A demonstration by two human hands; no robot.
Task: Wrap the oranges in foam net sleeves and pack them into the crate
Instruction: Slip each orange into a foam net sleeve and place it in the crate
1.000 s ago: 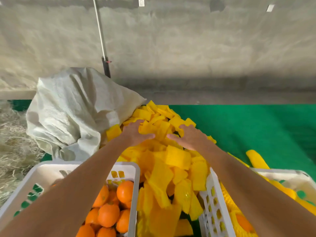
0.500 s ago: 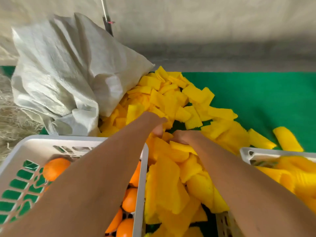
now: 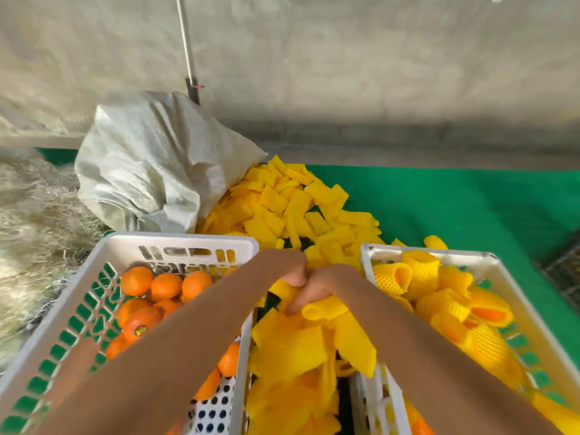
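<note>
From the head view, our left hand [image 3: 293,271] and right hand [image 3: 314,291] meet knuckle to knuckle, both grasping yellow foam net sleeves [image 3: 292,343] (heaped between the crates). Bare oranges [image 3: 166,285] fill the left crate [image 3: 175,243] at nine o'clock; wrapped oranges [image 3: 452,296] lie in the right crate [image 3: 502,271] at three.

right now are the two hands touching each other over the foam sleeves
Touching. The head view shows the left hand pressed against the right hand with no gap, both gripping yellow foam net sleeves.

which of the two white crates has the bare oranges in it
The left crate, under the left forearm, holds unwrapped oranges; the right crate holds fruit in yellow foam net sleeves.
</note>
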